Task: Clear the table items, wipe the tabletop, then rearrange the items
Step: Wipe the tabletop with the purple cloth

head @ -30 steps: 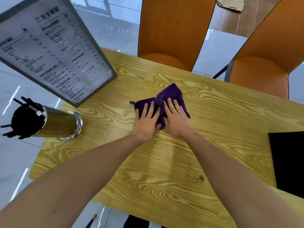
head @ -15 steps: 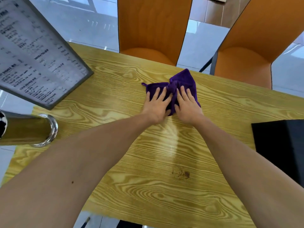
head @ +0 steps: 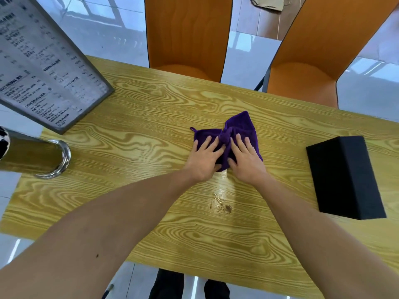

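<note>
Since the earlier frames the purple cloth point(head: 233, 134) had slid rightward across the table point(head: 133, 169), centre-right of frame; left hand point(head: 205, 160) and right hand point(head: 245, 161) pressed it flat, fingers spread, cloth beneath them.

The menu board point(head: 43, 67) and metal holder point(head: 32, 156) run off the frame's left edge, the board's small print blurred, and the hands point(head: 205, 160) cover the purple cloth's point(head: 244, 126) near part.
</note>
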Demonstrator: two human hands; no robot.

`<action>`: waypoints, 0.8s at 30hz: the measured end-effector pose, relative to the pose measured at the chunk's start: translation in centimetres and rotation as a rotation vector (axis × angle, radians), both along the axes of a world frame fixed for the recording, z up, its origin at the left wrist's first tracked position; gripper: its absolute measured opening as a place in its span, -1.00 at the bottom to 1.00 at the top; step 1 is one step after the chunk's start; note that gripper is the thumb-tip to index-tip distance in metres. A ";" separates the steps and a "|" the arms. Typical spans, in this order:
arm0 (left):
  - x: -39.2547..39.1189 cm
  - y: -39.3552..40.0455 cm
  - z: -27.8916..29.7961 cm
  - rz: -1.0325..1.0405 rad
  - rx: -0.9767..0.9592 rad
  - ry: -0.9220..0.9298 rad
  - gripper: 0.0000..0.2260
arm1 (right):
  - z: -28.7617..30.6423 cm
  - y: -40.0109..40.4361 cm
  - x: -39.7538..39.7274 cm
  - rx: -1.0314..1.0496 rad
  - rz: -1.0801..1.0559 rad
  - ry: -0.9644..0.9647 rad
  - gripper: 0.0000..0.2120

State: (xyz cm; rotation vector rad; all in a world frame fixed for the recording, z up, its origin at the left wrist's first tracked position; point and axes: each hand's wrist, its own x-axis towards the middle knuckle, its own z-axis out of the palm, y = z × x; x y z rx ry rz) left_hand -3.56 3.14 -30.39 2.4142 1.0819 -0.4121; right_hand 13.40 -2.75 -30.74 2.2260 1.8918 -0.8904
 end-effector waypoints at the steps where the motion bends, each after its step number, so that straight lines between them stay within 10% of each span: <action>1: 0.1 -0.9 0.1 -0.003 0.000 0.002 -0.41 | 0.1 -0.9 0.1 -0.002 0.000 0.001 -0.35; 24: 11.3 -15.5 -0.3 -0.257 -0.012 -0.075 -0.52 | 0.8 -20.0 7.7 0.008 -0.296 -0.019 -0.40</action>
